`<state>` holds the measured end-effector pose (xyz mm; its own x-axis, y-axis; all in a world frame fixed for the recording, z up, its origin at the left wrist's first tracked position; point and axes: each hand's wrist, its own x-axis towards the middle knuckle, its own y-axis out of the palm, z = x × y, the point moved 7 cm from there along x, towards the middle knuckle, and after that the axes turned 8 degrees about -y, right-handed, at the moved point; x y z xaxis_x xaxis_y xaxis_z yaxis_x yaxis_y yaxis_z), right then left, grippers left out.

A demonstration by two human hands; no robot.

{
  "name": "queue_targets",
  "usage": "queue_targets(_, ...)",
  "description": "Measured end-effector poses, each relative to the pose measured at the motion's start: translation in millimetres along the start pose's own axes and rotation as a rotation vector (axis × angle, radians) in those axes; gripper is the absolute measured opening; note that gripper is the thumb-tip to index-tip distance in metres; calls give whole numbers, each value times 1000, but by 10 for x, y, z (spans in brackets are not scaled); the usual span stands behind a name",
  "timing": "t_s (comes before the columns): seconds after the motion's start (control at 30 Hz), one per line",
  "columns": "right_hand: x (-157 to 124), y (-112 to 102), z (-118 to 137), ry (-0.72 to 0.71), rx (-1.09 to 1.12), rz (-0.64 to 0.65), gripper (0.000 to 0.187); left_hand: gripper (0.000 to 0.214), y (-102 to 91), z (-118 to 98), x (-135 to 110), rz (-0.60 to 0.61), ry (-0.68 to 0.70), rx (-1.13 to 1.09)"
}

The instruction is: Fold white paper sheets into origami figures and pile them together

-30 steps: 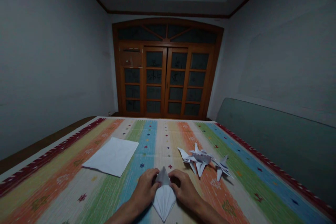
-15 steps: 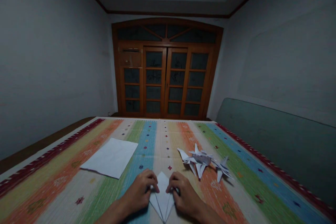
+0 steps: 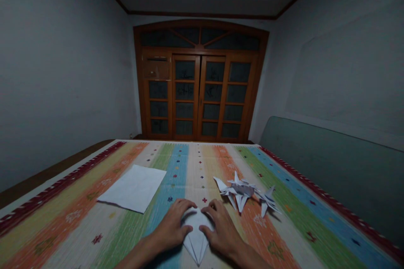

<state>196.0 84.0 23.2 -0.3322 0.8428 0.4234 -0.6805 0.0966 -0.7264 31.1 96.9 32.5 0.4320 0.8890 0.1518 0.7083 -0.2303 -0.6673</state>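
Item one: my left hand [image 3: 172, 225] is resting on the left side of a folded white paper piece [image 3: 196, 235], and item two, my right hand [image 3: 222, 227], is resting on its right side. My fingers [image 3: 186, 205] are curving over the paper from both sides, with the tips lying on its upper surface; I cannot tell whether they are pinching it or only pressing it down. Item three, the folded piece itself, is lying between my hands on a striped woven rug [image 3: 75, 218], its pointed end aimed toward me and its upper part partly hidden under my fingers. Item four, a flat sheet of white paper [image 3: 134, 188], is lying at an angle on the rug, left of my left hand and just clear of it. Item five, a spiky folded paper figure [image 3: 240, 190], is sitting right of my right hand, and item six, a smaller spiky paper figure [image 3: 268, 201], is sitting just beyond it, possibly touching it. The rug's stripes are running away from me in red, orange, green, blue and cream, dotted with small stitched motifs. Beyond its far edge, brown wooden glazed doors [image 3: 198, 92] are standing shut under an arched fanlight, and a grey-green padded panel [image 3: 325, 172] is running along the right side.
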Motion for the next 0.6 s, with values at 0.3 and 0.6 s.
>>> queue_targets(0.3,50,48,-110,75,424,-72,45,72,28,-52,21,-23,27,-188)
queue_targets(0.6,84,84,-116,137,945,-220,77,66,-91,83,104,-152,-160,-674)
